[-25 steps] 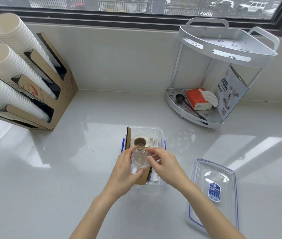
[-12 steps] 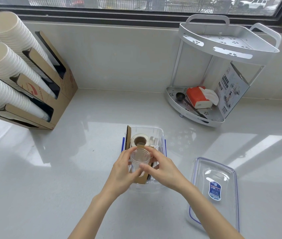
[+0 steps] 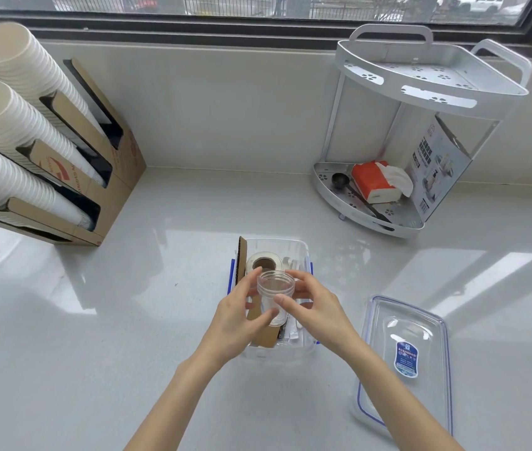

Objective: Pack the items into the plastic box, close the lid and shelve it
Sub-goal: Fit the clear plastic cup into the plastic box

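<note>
Both hands' grip (image 3: 263,307) encircles jar (image 3: 272,289).

**Glossy white worktop under the window**

A pale, reflective worktop (image 3: 128,320) runs along a windowed wall; a cardboard cup holder (image 3: 95,177) stacked with white paper cups sits at the far left; a clear plastic box (image 3: 302,252) stands near the centre; its lid (image 3: 404,359) lies flat just to the right; a white two-tier corner rack (image 3: 420,92) stands at the far right.
</note>
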### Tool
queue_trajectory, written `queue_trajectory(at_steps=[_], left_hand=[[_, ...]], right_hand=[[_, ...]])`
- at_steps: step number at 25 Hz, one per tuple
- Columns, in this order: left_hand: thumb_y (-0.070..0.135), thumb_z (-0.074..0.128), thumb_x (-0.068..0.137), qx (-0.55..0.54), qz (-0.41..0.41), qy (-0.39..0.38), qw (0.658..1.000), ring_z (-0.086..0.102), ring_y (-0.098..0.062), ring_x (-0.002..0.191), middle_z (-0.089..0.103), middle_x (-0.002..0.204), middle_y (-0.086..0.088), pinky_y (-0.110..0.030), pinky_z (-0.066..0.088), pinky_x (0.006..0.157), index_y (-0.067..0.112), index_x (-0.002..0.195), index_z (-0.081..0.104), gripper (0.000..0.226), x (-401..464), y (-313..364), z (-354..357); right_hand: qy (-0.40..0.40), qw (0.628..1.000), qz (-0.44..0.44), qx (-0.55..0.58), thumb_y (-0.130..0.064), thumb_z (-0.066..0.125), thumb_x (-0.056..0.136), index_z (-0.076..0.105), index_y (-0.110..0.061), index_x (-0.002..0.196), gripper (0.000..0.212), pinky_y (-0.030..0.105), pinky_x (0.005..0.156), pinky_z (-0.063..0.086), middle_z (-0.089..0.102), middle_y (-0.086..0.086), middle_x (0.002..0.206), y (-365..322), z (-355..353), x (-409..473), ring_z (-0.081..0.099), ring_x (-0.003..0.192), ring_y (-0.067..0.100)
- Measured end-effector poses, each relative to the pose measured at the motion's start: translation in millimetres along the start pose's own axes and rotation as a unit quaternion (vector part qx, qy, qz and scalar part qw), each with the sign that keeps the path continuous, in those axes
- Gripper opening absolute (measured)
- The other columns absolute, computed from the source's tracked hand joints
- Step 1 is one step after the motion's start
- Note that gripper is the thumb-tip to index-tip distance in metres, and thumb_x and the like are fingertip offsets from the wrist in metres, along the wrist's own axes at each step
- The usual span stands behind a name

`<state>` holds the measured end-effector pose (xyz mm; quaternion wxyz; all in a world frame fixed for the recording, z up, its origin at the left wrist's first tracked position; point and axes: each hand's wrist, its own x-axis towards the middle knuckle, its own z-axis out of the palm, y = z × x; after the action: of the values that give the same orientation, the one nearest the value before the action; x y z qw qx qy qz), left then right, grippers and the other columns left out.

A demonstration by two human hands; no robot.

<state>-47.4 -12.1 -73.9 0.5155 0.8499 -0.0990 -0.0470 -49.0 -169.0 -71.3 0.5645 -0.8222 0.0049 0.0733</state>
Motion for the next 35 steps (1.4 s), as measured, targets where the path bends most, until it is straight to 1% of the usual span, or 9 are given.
queue_trajectory(at_steps=[3,7,10,13,16,20,25,31,35], left_hand=[[0.022,0.066,0.078,-0.004,-0.002,-0.006,1.0,0.055,-0.007,0.106,0.055,0.12,0.009,-0.017,0.046,0.088,0.022,0.132,0.036,0.062,2,1,1],[0.019,0.064,0.079,0.004,-0.014,0.009,1.0,0.054,0.003,0.096,0.057,0.112,0.01,-0.003,0.043,0.078,0.018,0.127,0.043,0.053,7,-3,-1],[0.018,0.058,0.084,0.056,-0.04,0.017,0.997,0.053,-0.006,0.099,0.059,0.119,-0.002,-0.008,0.04,0.08,0.015,0.126,0.046,0.044,10,-11,-3],[0.024,0.052,0.087,0.153,-0.047,-0.019,0.987,0.052,-0.013,0.107,0.055,0.126,-0.001,-0.015,0.036,0.086,0.016,0.131,0.039,0.047,11,-15,3],[0.025,0.048,0.088,0.226,-0.074,-0.021,0.971,0.051,-0.022,0.115,0.054,0.13,-0.005,-0.028,0.041,0.09,0.014,0.135,0.032,0.051,15,-14,10],[0.023,0.047,0.088,0.281,-0.095,-0.041,0.954,0.054,-0.026,0.108,0.055,0.123,-0.007,-0.036,0.045,0.083,0.014,0.134,0.028,0.051,23,-10,18],[0.027,0.049,0.088,0.32,-0.12,-0.054,0.938,0.055,-0.029,0.109,0.052,0.125,-0.009,-0.038,0.046,0.079,0.013,0.129,0.027,0.049,21,-4,32],[0.018,0.05,0.086,0.243,-0.109,-0.034,0.963,0.057,-0.029,0.102,0.058,0.117,-0.007,-0.04,0.047,0.078,0.013,0.119,0.039,0.035,20,-8,29],[0.02,0.052,0.085,0.18,-0.083,0.049,0.979,0.057,-0.024,0.082,0.06,0.089,-0.003,-0.029,0.041,0.066,0.013,0.093,0.05,0.011,17,-9,14]], right_hand=[[0.006,1.0,0.01,0.009,-0.035,0.064,0.079,0.05,-0.028,0.12,0.044,0.007,0.073,0.044,0.061,-0.021,0.094,2,-2,1,0.057,0.093,-0.006],[0.04,0.999,0.023,0.016,-0.036,0.063,0.08,0.05,-0.028,0.116,0.039,-0.001,0.064,0.042,0.059,-0.021,0.09,5,-7,4,0.057,0.087,-0.006],[0.059,0.998,0.032,0.017,-0.037,0.062,0.08,0.05,-0.029,0.117,0.039,-0.001,0.063,0.042,0.058,-0.021,0.09,6,-14,7,0.055,0.087,-0.005],[0.065,0.997,0.041,0.022,-0.035,0.061,0.082,0.049,-0.025,0.12,0.041,-0.004,0.063,0.04,0.058,-0.018,0.09,8,-19,8,0.056,0.088,-0.002],[0.068,0.996,0.048,0.027,-0.034,0.061,0.082,0.05,-0.024,0.12,0.041,-0.003,0.065,0.041,0.057,-0.018,0.09,9,-19,7,0.055,0.088,-0.003],[0.066,0.996,0.055,0.022,-0.036,0.061,0.082,0.048,-0.025,0.122,0.043,0.007,0.066,0.043,0.057,-0.018,0.091,10,-19,4,0.055,0.088,-0.003],[0.065,0.996,0.062,0.019,-0.036,0.061,0.082,0.047,-0.025,0.123,0.044,0.003,0.063,0.042,0.056,-0.019,0.091,11,-17,2,0.055,0.088,-0.003],[0.063,0.996,0.063,0.016,-0.037,0.06,0.082,0.046,-0.026,0.123,0.045,0.005,0.064,0.041,0.057,-0.015,0.095,11,-18,1,0.055,0.089,0.0],[0.065,0.996,0.064,0.019,-0.038,0.06,0.082,0.046,-0.024,0.125,0.047,0.014,0.074,0.041,0.059,-0.004,0.105,12,-17,2,0.056,0.097,0.011]])
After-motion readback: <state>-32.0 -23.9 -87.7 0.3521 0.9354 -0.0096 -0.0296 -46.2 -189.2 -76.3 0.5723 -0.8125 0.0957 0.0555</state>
